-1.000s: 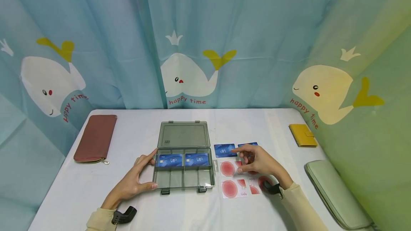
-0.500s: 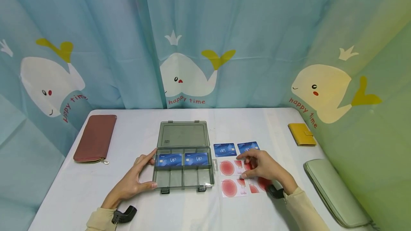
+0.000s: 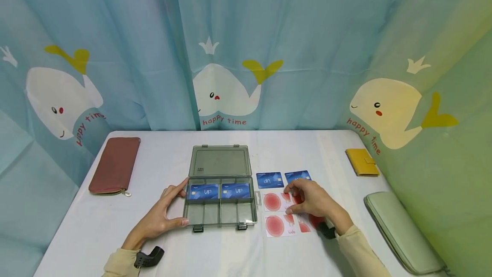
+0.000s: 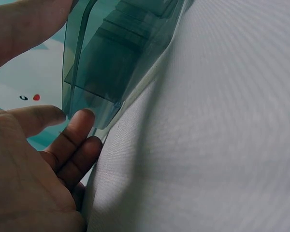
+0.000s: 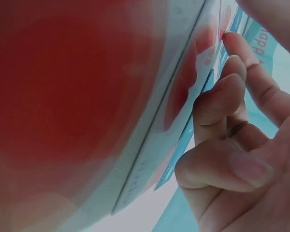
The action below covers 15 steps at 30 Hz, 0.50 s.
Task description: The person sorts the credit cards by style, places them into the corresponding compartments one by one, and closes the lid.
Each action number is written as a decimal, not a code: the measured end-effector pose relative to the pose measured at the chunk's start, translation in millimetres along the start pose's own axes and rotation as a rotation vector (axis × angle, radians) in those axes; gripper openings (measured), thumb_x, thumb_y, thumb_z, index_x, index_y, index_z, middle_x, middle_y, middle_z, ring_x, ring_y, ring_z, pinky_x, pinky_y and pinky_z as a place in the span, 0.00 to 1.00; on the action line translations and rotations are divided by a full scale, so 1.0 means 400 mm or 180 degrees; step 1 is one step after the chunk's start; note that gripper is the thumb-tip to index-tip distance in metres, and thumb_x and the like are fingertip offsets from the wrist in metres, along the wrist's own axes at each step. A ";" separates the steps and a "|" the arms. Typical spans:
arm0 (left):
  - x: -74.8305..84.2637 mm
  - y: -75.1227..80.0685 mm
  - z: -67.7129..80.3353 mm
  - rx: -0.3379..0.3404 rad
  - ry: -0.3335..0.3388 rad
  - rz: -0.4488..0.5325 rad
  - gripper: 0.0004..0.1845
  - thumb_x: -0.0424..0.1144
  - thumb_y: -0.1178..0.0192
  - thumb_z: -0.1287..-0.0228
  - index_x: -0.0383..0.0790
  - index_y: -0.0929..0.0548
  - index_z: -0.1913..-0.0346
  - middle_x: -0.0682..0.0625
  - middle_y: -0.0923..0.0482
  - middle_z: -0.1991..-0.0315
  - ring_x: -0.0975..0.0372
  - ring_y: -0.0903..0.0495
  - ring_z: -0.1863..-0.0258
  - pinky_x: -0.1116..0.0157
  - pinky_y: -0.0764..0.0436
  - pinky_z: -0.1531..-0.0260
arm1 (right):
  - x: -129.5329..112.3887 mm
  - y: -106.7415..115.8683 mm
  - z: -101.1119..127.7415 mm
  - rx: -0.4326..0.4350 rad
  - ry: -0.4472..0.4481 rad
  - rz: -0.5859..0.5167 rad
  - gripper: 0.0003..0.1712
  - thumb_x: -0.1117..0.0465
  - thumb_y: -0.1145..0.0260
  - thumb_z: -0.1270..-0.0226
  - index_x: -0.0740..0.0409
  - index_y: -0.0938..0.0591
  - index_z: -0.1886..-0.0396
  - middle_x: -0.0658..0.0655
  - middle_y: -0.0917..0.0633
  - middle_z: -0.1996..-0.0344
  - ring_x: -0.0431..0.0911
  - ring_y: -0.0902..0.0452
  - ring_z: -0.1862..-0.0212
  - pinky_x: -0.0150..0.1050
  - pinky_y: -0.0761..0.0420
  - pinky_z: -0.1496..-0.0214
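**A:** From the head view, where are the hands?

**B:** The left hand braces the left wall of the smoky plastic case, forefinger along its far corner and thumb at its near corner, fingers spread and fairly straight. The case lies open near the table's front edge, lid flat behind it, with two blue VIP cards in its far compartments. The right hand sits on the red-and-white cards laid flat just right of the case, fingertips bent down onto the upper right one. Two more blue cards lie just beyond.

**A:** And the left wrist view?

**B:** It shows the fingertips touching the case's corner against the white table cover. They press rather than wrap.

**A:** The right wrist view?

**B:** Very close and blurred. Curled fingers lie against a red-printed card's edge, a blue card's rim showing beneath. Whether the card is pinched or only pressed, I cannot tell.

**A:** How would that card handle?

**B:** I judge it light, thin, stiff and glossy, so slippery, and hard to lift while flat on cloth. Best to tip up a long edge with a fingernail, then pinch thumb against forefinger across the short sides. The case seems light enough to slide, hence the bracing hand.
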<state>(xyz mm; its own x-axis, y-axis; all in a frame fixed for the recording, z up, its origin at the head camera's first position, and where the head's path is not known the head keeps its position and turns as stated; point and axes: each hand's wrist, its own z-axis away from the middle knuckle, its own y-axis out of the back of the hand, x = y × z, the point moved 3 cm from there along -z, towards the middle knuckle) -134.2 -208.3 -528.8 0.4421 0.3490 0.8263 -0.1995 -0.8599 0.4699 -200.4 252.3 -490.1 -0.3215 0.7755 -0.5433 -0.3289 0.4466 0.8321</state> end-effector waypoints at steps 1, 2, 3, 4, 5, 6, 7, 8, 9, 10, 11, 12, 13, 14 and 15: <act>0.000 0.000 0.000 -0.0003 0.0007 -0.0006 0.57 0.36 0.20 0.48 0.35 0.41 0.16 0.46 0.27 0.45 0.58 0.35 0.41 0.79 0.48 0.32 | -0.001 0.000 0.000 -0.0003 -0.0033 0.0018 0.29 0.46 0.12 0.51 0.48 0.15 0.53 0.47 0.20 0.65 0.44 0.27 0.59 0.33 0.22 0.58; 0.000 0.000 0.001 -0.0006 0.0017 -0.0007 0.57 0.36 0.20 0.47 0.35 0.41 0.16 0.46 0.27 0.45 0.58 0.35 0.41 0.79 0.48 0.32 | -0.002 0.000 -0.001 -0.0002 -0.0062 0.0036 0.29 0.46 0.12 0.51 0.48 0.15 0.53 0.47 0.20 0.65 0.44 0.27 0.59 0.34 0.21 0.58; 0.000 -0.001 0.001 -0.0007 0.0025 -0.0020 0.57 0.36 0.20 0.47 0.35 0.41 0.16 0.46 0.27 0.45 0.59 0.35 0.41 0.78 0.47 0.32 | -0.003 0.000 -0.001 -0.0001 -0.0084 0.0047 0.29 0.46 0.11 0.52 0.48 0.15 0.54 0.47 0.20 0.65 0.44 0.27 0.59 0.34 0.21 0.58; 0.000 -0.001 0.001 -0.0008 0.0026 -0.0021 0.57 0.36 0.20 0.47 0.35 0.41 0.16 0.46 0.27 0.45 0.59 0.35 0.41 0.78 0.47 0.32 | -0.003 0.000 -0.002 0.0004 -0.0098 0.0056 0.29 0.46 0.11 0.52 0.48 0.15 0.54 0.47 0.20 0.65 0.43 0.27 0.59 0.34 0.21 0.57; 0.000 -0.001 0.001 -0.0008 0.0026 -0.0014 0.57 0.36 0.20 0.47 0.35 0.41 0.16 0.46 0.27 0.45 0.59 0.35 0.41 0.78 0.48 0.32 | -0.004 0.000 -0.002 0.0011 -0.0106 0.0066 0.30 0.46 0.11 0.53 0.49 0.16 0.54 0.47 0.20 0.65 0.43 0.27 0.59 0.34 0.21 0.57; -0.001 -0.001 0.001 -0.0006 0.0022 -0.0008 0.57 0.36 0.20 0.47 0.35 0.41 0.16 0.46 0.27 0.45 0.59 0.35 0.41 0.78 0.48 0.32 | -0.004 0.000 -0.002 0.0016 -0.0111 0.0076 0.30 0.45 0.11 0.53 0.49 0.16 0.55 0.46 0.20 0.65 0.43 0.27 0.59 0.34 0.21 0.57; -0.001 -0.001 0.001 -0.0005 0.0018 0.0001 0.57 0.36 0.20 0.48 0.35 0.41 0.16 0.46 0.27 0.45 0.59 0.35 0.41 0.79 0.48 0.32 | -0.003 0.001 -0.002 0.0021 -0.0109 0.0080 0.30 0.45 0.11 0.53 0.49 0.17 0.55 0.46 0.20 0.65 0.43 0.27 0.59 0.34 0.21 0.57; -0.002 -0.001 0.001 -0.0003 0.0012 0.0011 0.57 0.35 0.20 0.48 0.35 0.41 0.16 0.46 0.27 0.45 0.60 0.35 0.41 0.79 0.48 0.32 | -0.003 0.001 -0.003 0.0034 -0.0101 0.0077 0.31 0.45 0.11 0.54 0.49 0.17 0.55 0.46 0.19 0.65 0.43 0.26 0.59 0.35 0.20 0.56; -0.002 -0.001 0.000 -0.0004 0.0001 0.0017 0.57 0.35 0.20 0.48 0.35 0.41 0.16 0.45 0.27 0.45 0.60 0.35 0.41 0.79 0.48 0.32 | -0.003 0.001 -0.003 0.0041 -0.0091 0.0077 0.31 0.45 0.10 0.54 0.49 0.18 0.56 0.46 0.19 0.64 0.43 0.26 0.59 0.35 0.20 0.55; -0.002 -0.002 0.000 -0.0006 -0.0008 0.0029 0.57 0.35 0.20 0.48 0.34 0.41 0.16 0.45 0.27 0.45 0.60 0.35 0.41 0.80 0.49 0.32 | -0.003 0.001 -0.003 0.0049 -0.0076 0.0074 0.31 0.46 0.10 0.54 0.49 0.18 0.56 0.46 0.19 0.64 0.43 0.26 0.59 0.36 0.20 0.55; -0.002 -0.002 0.000 -0.0008 -0.0013 0.0034 0.57 0.35 0.20 0.47 0.34 0.42 0.16 0.45 0.27 0.45 0.60 0.35 0.41 0.80 0.49 0.32 | -0.003 0.000 -0.002 0.0055 -0.0050 0.0076 0.31 0.46 0.10 0.54 0.49 0.19 0.56 0.46 0.18 0.63 0.42 0.25 0.59 0.36 0.19 0.54; -0.002 -0.002 0.000 -0.0010 -0.0018 0.0036 0.57 0.35 0.20 0.47 0.34 0.41 0.16 0.45 0.27 0.45 0.60 0.35 0.41 0.80 0.49 0.32 | -0.002 0.000 -0.002 0.0065 -0.0025 0.0080 0.31 0.46 0.10 0.54 0.48 0.19 0.56 0.45 0.18 0.62 0.42 0.25 0.58 0.36 0.19 0.52; -0.002 -0.001 0.000 -0.0013 -0.0020 0.0038 0.57 0.35 0.20 0.47 0.34 0.42 0.16 0.45 0.27 0.45 0.60 0.35 0.41 0.80 0.49 0.32 | -0.003 0.000 -0.002 0.0080 0.0010 0.0081 0.32 0.46 0.10 0.54 0.48 0.19 0.56 0.45 0.17 0.61 0.41 0.24 0.58 0.37 0.18 0.52; -0.002 -0.001 0.000 -0.0012 -0.0023 0.0031 0.57 0.35 0.20 0.47 0.34 0.42 0.17 0.45 0.27 0.45 0.60 0.35 0.41 0.80 0.48 0.32 | -0.004 0.000 -0.001 0.0093 0.0047 0.0080 0.32 0.47 0.10 0.54 0.48 0.20 0.56 0.45 0.17 0.61 0.41 0.24 0.58 0.37 0.18 0.51; -0.003 -0.001 0.000 -0.0014 -0.0022 0.0028 0.57 0.35 0.20 0.47 0.34 0.42 0.16 0.45 0.27 0.45 0.60 0.35 0.41 0.80 0.48 0.32 | -0.005 0.000 -0.001 0.0100 0.0097 0.0075 0.31 0.48 0.10 0.54 0.47 0.20 0.55 0.45 0.17 0.61 0.41 0.24 0.58 0.36 0.18 0.52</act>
<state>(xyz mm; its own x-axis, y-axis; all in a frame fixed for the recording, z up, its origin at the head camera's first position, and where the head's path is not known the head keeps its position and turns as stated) -134.4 -208.4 -529.8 0.4463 0.3387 0.8283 -0.2072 -0.8613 0.4639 -200.1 250.6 -489.3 -0.3558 0.7723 -0.5263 -0.2930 0.4425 0.8475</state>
